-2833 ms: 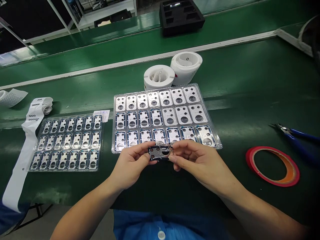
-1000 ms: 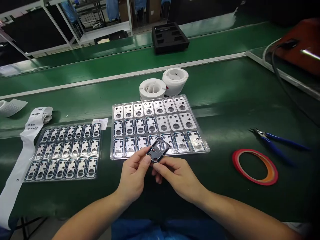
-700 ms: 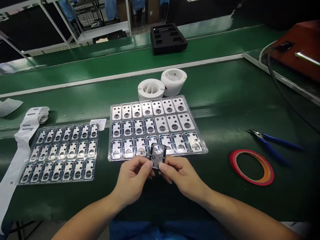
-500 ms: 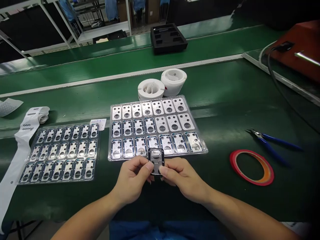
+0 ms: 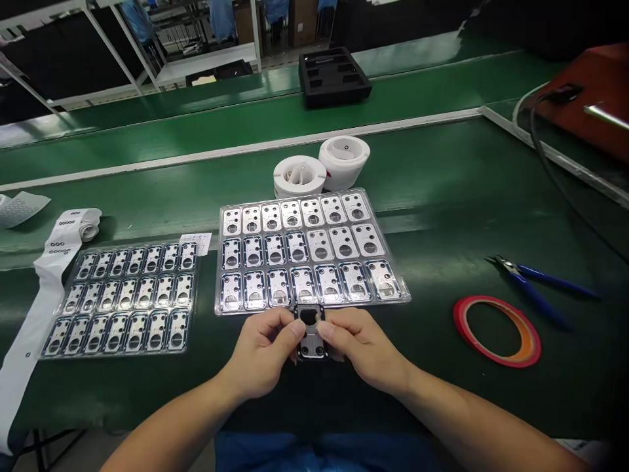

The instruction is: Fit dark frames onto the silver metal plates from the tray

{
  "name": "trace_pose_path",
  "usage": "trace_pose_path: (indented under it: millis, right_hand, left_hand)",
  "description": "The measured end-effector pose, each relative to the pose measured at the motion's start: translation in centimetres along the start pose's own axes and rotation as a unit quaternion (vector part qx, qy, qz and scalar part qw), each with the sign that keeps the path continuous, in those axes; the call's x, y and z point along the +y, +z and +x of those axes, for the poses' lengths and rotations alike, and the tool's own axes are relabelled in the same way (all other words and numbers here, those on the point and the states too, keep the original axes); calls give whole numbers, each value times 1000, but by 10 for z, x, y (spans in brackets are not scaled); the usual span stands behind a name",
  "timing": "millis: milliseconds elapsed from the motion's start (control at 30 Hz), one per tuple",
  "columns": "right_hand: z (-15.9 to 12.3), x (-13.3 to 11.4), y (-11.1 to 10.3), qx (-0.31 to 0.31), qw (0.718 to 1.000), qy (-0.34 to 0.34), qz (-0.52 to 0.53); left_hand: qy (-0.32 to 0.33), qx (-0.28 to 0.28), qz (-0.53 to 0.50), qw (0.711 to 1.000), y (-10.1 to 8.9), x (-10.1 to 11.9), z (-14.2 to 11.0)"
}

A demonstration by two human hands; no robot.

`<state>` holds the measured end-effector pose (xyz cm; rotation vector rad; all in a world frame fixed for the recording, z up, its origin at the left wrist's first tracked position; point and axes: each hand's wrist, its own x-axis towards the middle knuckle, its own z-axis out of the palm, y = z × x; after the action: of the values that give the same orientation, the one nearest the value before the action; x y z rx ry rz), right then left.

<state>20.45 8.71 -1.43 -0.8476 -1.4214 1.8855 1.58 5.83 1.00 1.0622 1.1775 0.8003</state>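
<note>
Between both hands is a small rectangular metal plate (image 5: 311, 343) with a dark rim and a large round hole at its far end. My left hand (image 5: 265, 351) pinches its left edge between thumb and fingers. My right hand (image 5: 361, 347) grips the opposite edge the same way, thumb on top. Just beyond the hands lies a clear plastic tray (image 5: 407, 292) with rows of similar silver plates, some with blue edges. Another clear tray (image 5: 192, 314) of blue-edged plates sits to the left. Fingers under the held plate are mostly hidden.
Two white label rolls (image 5: 299, 176) stand behind the nearer tray. A label strip (image 5: 37, 308) hangs over the left table edge. To the right lie a red tape ring (image 5: 459, 321) and blue-handled cutters (image 5: 540, 303). A black foam tray (image 5: 334, 92) is at the back.
The metal plate has been tilted and lowered slightly toward me; its round hole now shows at the far end. Both hands keep their grip. The whole view has shifted a little.
</note>
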Motion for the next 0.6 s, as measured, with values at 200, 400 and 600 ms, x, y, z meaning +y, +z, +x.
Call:
trace_pose_path:
  millis: [200, 400, 600]
  right_hand:
    - [1, 0, -2, 33, 999, 9, 28]
    - [1, -2, 1, -10, 998, -22, -50]
    - [1, 2, 3, -84, 996, -20, -25]
  left_hand:
    - [-22, -27, -8, 999, 2, -1, 2]
    - [6, -11, 46, 999, 2, -1, 4]
    - [17, -83, 24, 996, 2, -4, 1]
